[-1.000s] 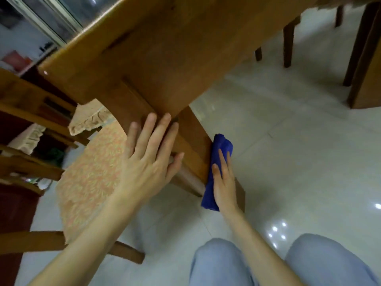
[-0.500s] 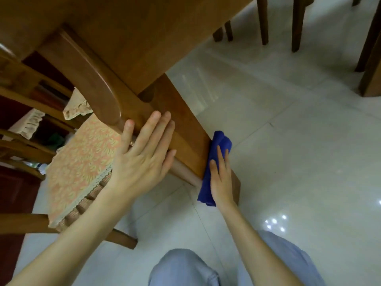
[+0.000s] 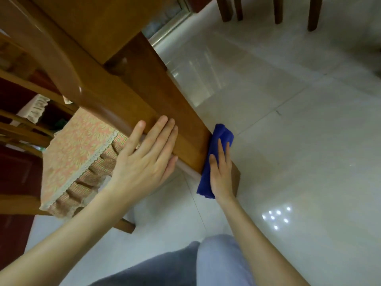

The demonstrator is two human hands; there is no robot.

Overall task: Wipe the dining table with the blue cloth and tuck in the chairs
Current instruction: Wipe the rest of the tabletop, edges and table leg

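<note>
Two hands are staying low on the table leg (image 3: 165,100): left hand (image 3: 148,162) lying flat, fingers straight, right hand (image 3: 220,172) pressing the blue cloth (image 3: 223,131) with straight fingers against its 3 o'clock face, barely shifting, so the wiping is lingering here; cushioned chair (image 3: 72,151) is waiting at 9 o'clock on glossy tiles (image 3: 288,141)

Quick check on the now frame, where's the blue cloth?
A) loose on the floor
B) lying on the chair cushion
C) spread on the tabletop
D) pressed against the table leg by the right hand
D: the right hand presses the blue cloth with straight fingers against the side of the table leg, while the left hand lies flat on the leg's other face.
</note>
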